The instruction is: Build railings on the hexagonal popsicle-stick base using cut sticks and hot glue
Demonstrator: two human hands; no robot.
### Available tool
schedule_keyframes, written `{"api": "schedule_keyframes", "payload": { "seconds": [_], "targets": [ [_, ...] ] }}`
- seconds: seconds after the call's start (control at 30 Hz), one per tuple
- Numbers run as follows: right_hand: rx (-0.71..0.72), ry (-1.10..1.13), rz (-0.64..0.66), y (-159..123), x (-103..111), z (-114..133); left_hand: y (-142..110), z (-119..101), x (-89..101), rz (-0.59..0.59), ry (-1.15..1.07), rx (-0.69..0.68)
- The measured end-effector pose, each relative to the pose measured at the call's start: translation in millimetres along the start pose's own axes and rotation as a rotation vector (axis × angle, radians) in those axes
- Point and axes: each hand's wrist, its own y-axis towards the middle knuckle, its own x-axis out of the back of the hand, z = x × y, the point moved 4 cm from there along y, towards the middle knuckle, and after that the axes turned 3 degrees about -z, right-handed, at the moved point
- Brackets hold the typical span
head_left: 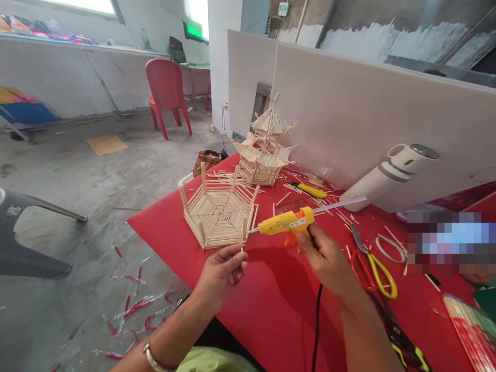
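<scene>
Glue gun [287, 222] is being gripped by the right hand [325, 256], fingers wrapped round the handle. The nozzle [253, 231] is being aimed at the near right corner of the hexagonal base [219, 212]; whether contact is being made cannot be told. A clear glue stick [341, 205] is being held in the gun's rear. By the left hand [222, 271], a short stick [242, 251] is being pinched between thumb and fingertips, just beside the base's near edge. The base, posts upright along its rim, is being carried by the red counter [251, 310] near its left corner. Toward the far edge, a tiered tower [265, 155] is being supported behind the base. Right of the tower, a cutter [310, 189] is being surrounded by loose sticks.
</scene>
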Motion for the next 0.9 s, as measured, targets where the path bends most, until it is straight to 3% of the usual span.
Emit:
{"api": "schedule_keyframes", "payload": {
  "seconds": [0.33,0.9],
  "targets": [
    [0.142,-0.545,-0.264,-1,-18,-4,2,-1,-4.4,-0.015,0.031,0.006],
    [0.246,-0.696,-0.255,-3,-22,4,-1,1,-5.1,-0.045,0.142,-0.057]
  ]
}}
